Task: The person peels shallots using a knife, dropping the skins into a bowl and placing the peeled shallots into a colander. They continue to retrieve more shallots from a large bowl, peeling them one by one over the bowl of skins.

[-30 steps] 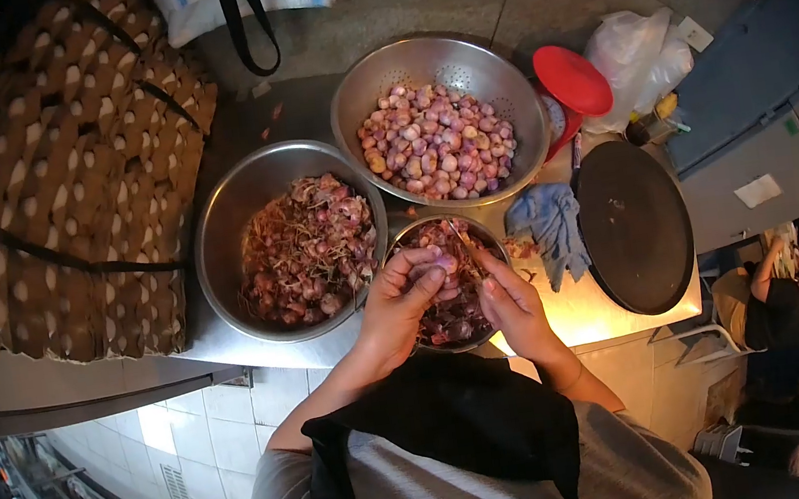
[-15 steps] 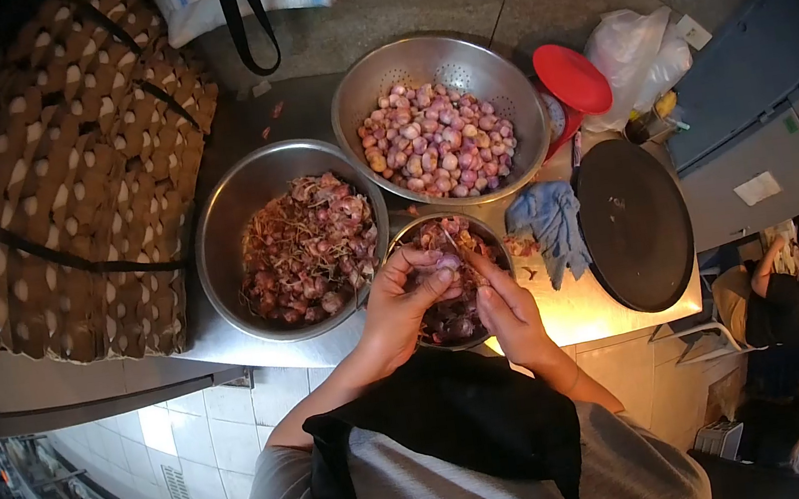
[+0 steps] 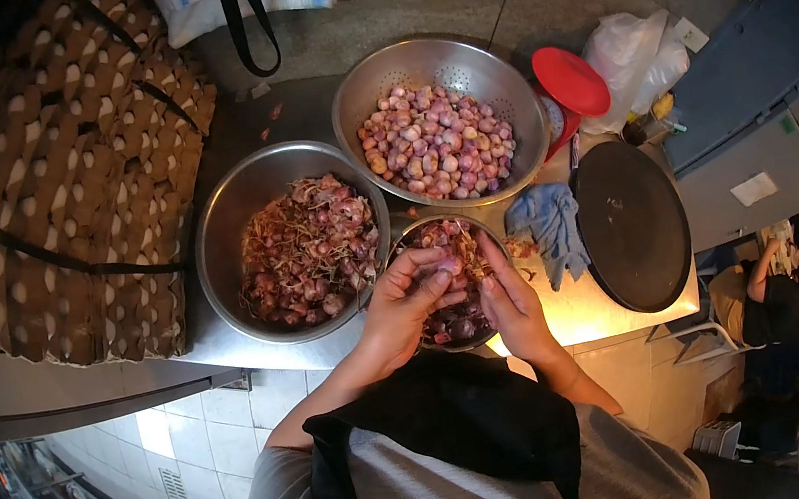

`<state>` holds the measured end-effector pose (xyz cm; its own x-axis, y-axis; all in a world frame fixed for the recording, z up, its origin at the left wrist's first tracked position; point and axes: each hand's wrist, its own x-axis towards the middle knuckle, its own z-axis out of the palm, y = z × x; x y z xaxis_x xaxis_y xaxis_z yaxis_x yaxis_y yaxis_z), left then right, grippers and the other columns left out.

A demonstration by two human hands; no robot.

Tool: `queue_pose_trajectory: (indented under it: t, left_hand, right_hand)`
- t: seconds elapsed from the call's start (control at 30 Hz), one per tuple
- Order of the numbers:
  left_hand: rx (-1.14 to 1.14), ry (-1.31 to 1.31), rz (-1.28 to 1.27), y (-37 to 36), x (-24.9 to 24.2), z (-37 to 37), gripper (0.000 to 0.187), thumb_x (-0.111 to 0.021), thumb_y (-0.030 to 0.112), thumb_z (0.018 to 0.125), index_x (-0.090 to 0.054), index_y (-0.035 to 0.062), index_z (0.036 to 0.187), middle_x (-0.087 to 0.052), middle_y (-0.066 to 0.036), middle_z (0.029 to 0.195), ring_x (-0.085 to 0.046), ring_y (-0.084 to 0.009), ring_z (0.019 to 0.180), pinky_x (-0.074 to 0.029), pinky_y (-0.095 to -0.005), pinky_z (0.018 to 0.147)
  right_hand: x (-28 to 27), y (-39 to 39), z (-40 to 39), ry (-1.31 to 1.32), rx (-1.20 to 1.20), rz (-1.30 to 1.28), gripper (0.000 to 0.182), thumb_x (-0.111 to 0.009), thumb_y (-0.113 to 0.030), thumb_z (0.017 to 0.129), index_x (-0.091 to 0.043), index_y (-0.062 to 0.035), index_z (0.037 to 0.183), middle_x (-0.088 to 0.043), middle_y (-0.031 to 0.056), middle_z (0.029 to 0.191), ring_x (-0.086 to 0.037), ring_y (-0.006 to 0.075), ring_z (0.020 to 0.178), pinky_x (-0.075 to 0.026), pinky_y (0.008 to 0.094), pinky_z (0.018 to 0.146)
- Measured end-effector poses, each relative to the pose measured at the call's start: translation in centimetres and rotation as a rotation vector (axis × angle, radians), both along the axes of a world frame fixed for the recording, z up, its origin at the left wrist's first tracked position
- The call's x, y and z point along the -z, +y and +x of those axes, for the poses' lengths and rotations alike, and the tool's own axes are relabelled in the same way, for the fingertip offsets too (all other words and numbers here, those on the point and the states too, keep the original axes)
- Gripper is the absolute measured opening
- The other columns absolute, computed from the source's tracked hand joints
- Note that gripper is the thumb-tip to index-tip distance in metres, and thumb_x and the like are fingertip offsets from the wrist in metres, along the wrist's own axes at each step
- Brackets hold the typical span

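My left hand is closed, pinching a small pinkish shallot over a small metal bowl. Close beside it, my right hand has its fingers bent near the shallot; what they grip, if anything, is hidden. Dark shallots and loose skins lie in the small bowl beneath. On the left, a large steel bowl holds unpeeled shallots with dry roots and skins. Behind my hands, a steel colander contains many peeled, pink-purple shallots.
Strapped egg trays are stacked at left. To the right lie a blue-grey cloth glove and a round dark tray. A red scale and plastic bags stand behind. Another person is at far right.
My right hand's fingers have straightened and shifted slightly upward beside the shallot. A thin blade-like edge seen near the fingers earlier no longer shows. My left hand keeps its hold.
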<state>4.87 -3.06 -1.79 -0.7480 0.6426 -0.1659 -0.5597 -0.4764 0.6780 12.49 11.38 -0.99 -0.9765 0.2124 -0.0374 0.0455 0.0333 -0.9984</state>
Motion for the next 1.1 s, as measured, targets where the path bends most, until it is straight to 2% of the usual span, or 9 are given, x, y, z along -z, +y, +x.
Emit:
queue_pose_trajectory:
  t: [0.07, 0.17, 0.3, 0.5, 0.6, 0.7, 0.83, 1.03, 1.1]
  left_hand:
    - [0.000, -0.027, -0.006, 0.1, 0.1, 0.0, 0.023, -0.053, 0.003, 0.084, -0.051, 0.0092, 0.106, -0.056, -0.004, 0.099, -0.055, -0.0140, 0.092, -0.049, -0.0307, 0.079]
    - [-0.059, -0.026, -0.056, 0.1, -0.6, 0.1, 0.021, -0.054, 0.001, 0.083, -0.052, 0.0033, 0.104, -0.056, -0.006, 0.098, -0.056, -0.0148, 0.089, -0.050, -0.0306, 0.078]
    - [-0.133, 0.019, -0.022, 0.3, 0.4, 0.4, 0.020, -0.056, 0.000, 0.081, -0.054, 0.0024, 0.101, -0.057, -0.005, 0.098, -0.056, -0.0129, 0.088, -0.047, -0.0276, 0.079]
    - [-0.185, 0.056, -0.021, 0.4, 0.6, 0.4, 0.020, -0.059, -0.003, 0.078, -0.056, 0.0023, 0.097, -0.059, -0.004, 0.094, -0.056, -0.0107, 0.087, -0.045, -0.0233, 0.079]
    - [-0.192, 0.065, -0.018, 0.4, 0.5, 0.4, 0.022, -0.060, -0.004, 0.076, -0.056, 0.0023, 0.097, -0.059, -0.004, 0.093, -0.056, -0.0109, 0.087, -0.045, -0.0238, 0.079]
    - [-0.189, 0.049, -0.021, 0.4, 0.0, 0.4, 0.024, -0.060, -0.006, 0.075, -0.055, 0.0022, 0.097, -0.059, -0.004, 0.094, -0.056, -0.0110, 0.088, -0.046, -0.0242, 0.080]
    - [-0.211, 0.057, -0.024, 0.5, -0.8, 0.2, 0.027, -0.060, -0.006, 0.075, -0.053, 0.0025, 0.099, -0.058, -0.005, 0.096, -0.056, -0.0115, 0.089, -0.046, -0.0244, 0.080]
    - [-0.198, 0.130, -0.059, 0.5, -0.4, 0.3, 0.030, -0.060, -0.007, 0.075, -0.051, 0.0027, 0.102, -0.057, -0.005, 0.096, -0.055, -0.0120, 0.092, -0.046, -0.0244, 0.082]
    - [-0.190, 0.137, -0.051, 0.4, -0.4, 0.3, 0.030, -0.058, -0.006, 0.076, -0.050, 0.0026, 0.103, -0.057, -0.005, 0.098, -0.055, -0.0123, 0.093, -0.046, -0.0253, 0.082]
  right_hand:
    - [-0.3, 0.2, 0.3, -0.001, -0.079, 0.026, 0.040, -0.041, -0.011, 0.091, -0.034, 0.0004, 0.129, -0.042, 0.0135, 0.128, -0.038, 0.0194, 0.119, -0.027, 0.0276, 0.097]
    - [-0.5, -0.1, 0.7, -0.046, -0.117, 0.017, 0.041, -0.041, -0.011, 0.090, -0.035, -0.0006, 0.129, -0.042, 0.0139, 0.128, -0.039, 0.0196, 0.118, -0.029, 0.0272, 0.096]
    - [-1.6, -0.5, 0.4, 0.129, -0.141, 0.326, 0.041, -0.042, -0.012, 0.089, -0.036, -0.0024, 0.128, -0.046, 0.0177, 0.124, -0.048, 0.0231, 0.112, -0.036, 0.0278, 0.090]
    - [-2.0, -0.8, 0.6, 0.111, -0.117, 0.612, 0.042, -0.044, -0.014, 0.088, -0.037, -0.0039, 0.128, -0.048, 0.0225, 0.118, -0.053, 0.0328, 0.103, -0.043, 0.0320, 0.082]
    - [-1.7, -0.5, 0.5, 0.088, -0.132, 0.598, 0.041, -0.043, -0.014, 0.089, -0.037, -0.0035, 0.128, -0.049, 0.0205, 0.119, -0.052, 0.0288, 0.107, -0.041, 0.0301, 0.086]
    - [-0.1, -0.1, 0.1, 0.160, -0.051, 0.339, 0.041, -0.041, -0.014, 0.090, -0.036, -0.0025, 0.128, -0.049, 0.0176, 0.120, -0.048, 0.0239, 0.112, -0.037, 0.0282, 0.090]
    - [-0.4, -0.2, 0.6, 0.007, -0.047, 0.139, 0.040, -0.040, -0.013, 0.090, -0.036, -0.0009, 0.128, -0.048, 0.0157, 0.123, -0.045, 0.0211, 0.114, -0.033, 0.0272, 0.093]
    - [-1.5, -0.8, 0.3, 0.167, -0.117, 0.460, 0.039, -0.041, -0.012, 0.090, -0.037, 0.0010, 0.127, -0.047, 0.0171, 0.122, -0.045, 0.0219, 0.114, -0.034, 0.0278, 0.093]
    - [-0.6, -0.4, 0.0, 0.180, -0.089, 0.380, 0.039, -0.041, -0.012, 0.090, -0.037, 0.0003, 0.127, -0.047, 0.0162, 0.123, -0.046, 0.0230, 0.113, -0.036, 0.0284, 0.091]
